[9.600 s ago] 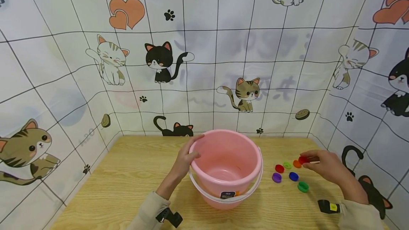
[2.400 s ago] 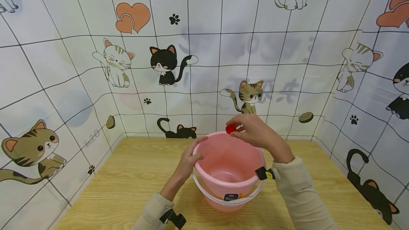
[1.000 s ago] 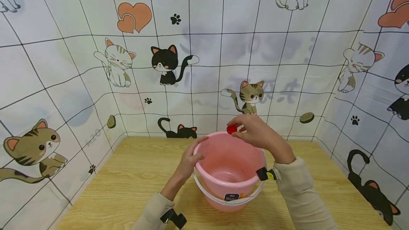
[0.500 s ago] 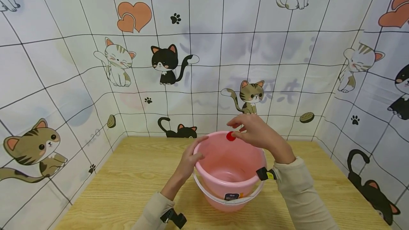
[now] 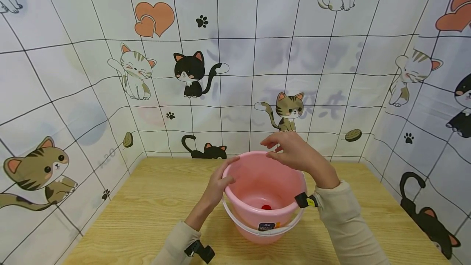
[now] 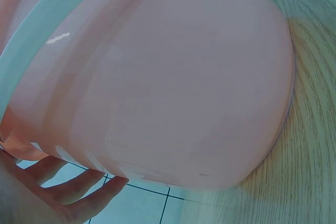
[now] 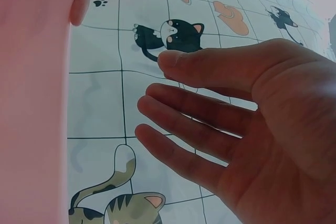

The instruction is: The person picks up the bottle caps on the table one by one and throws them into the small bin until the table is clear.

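My left hand (image 5: pixel 216 183) grips the left rim of a pink bucket (image 5: pixel 246 216), thumb inside and fingers along the outer wall. In the left wrist view those fingers (image 6: pixel 97 192) lie against the bucket's side. Above the far right part of the rim hangs my right hand (image 5: pixel 290 150), thumb and fingers apart with nothing between them. The right wrist view shows the same hand (image 7: pixel 226 124) beside the bucket wall (image 7: pixel 31 103), fingers relaxed. A small red bottle cap (image 5: pixel 266 207) lies on the bucket's bottom, partly hidden by the near rim.
A white handle (image 5: pixel 239 229) hangs down the bucket's front, near a dark label (image 5: pixel 266 227). The bucket stands on a wood-grain table (image 5: pixel 154 203). Cat-print cloth walls (image 5: pixel 235 60) enclose its back and sides. My right sleeve (image 5: pixel 342 220) covers part of the table's right side.
My right hand left several coloured caps on the table's right and came over the bucket with a red bottle cap. It let go; the cap dropped to the bottom. My left hand kept its grip.
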`<state>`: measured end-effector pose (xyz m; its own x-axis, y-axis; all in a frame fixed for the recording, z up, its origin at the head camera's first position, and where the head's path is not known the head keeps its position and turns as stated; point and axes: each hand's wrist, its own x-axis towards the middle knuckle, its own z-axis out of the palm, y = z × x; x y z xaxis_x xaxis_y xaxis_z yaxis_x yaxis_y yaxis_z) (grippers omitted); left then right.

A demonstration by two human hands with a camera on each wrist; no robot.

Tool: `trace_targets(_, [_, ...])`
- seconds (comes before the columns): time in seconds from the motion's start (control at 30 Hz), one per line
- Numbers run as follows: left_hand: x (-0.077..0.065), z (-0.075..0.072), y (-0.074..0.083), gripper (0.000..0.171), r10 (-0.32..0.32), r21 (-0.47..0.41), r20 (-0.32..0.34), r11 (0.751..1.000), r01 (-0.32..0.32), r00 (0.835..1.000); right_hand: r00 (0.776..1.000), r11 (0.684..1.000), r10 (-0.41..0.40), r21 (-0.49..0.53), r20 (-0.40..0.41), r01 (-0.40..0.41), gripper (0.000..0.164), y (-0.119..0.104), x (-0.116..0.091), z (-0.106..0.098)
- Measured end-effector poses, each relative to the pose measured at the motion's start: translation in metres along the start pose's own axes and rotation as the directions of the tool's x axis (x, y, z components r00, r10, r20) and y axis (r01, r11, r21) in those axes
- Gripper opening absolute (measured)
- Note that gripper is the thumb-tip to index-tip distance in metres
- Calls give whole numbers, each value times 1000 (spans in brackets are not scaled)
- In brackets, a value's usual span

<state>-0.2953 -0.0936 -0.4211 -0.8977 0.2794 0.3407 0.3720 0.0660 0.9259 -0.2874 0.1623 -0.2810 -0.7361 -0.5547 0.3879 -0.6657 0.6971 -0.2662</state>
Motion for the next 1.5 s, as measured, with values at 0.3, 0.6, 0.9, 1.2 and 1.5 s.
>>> trace_targets(0.3, [1, 1, 0, 68, 1, -14, -3, 1000, -1, 1000, 1000, 1000, -8, 1, 1, 8, 30, 1, 0, 0])
trace_targets(0.6, [2, 1, -1, 68, 17, 3, 0, 1000, -17, 1000, 1000, 1000, 11, -5, 16, -11, 30, 1, -2, -3])
trace_targets(0.9, [2, 0, -1, 68, -1, 2, -1, 1000, 1, 1000, 1000, 1000, 11, 5, 8, -11, 29, 4, -9, -6])
trace_targets(1.2, [1, 0, -1, 66, 3, 1, -7, 1000, -3, 1000, 998, 997, 61, 45, -36, -59, 28, 21, -28, -10])
trace_targets(1.5, [1, 0, 0, 66, 0, 2, 4, 1000, 0, 1000, 992, 993, 116, 21, -52, -115, 29, 42, -56, -17])
